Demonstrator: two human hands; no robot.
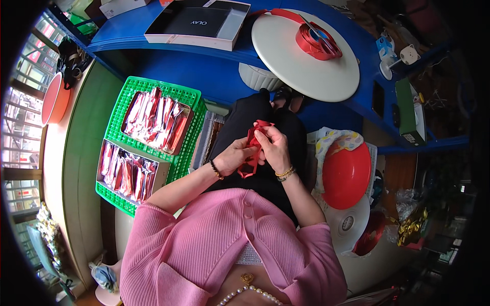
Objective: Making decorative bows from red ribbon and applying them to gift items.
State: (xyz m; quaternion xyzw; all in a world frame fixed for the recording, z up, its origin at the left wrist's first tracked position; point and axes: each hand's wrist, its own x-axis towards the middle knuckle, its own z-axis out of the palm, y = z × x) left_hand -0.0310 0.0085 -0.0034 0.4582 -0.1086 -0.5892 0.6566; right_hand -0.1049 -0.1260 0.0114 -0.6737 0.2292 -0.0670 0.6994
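Note:
Over my lap, a red ribbon [247,168] is gathered in loops between both hands. My left hand [236,155] is closed around its middle from the left. My right hand [274,148] pinches its upper part with thumb and fingers, close beside the left one. One looped end hangs below the fingers, and another bit sticks up above them. How the ribbon is folded inside the grip is hidden. Ahead to the right, a roll of red ribbon [310,45] lies on a round white board [286,61], its loose strip running left. What looks like scissors [333,47] rests on the roll.
Left of my legs, a green plastic basket [191,97] carries two boxes of red-and-white wrapped packets [153,120]. A red basin [344,176] stands at my right. On the blue table [122,33] sit an open box [191,25] and a dark phone [378,98].

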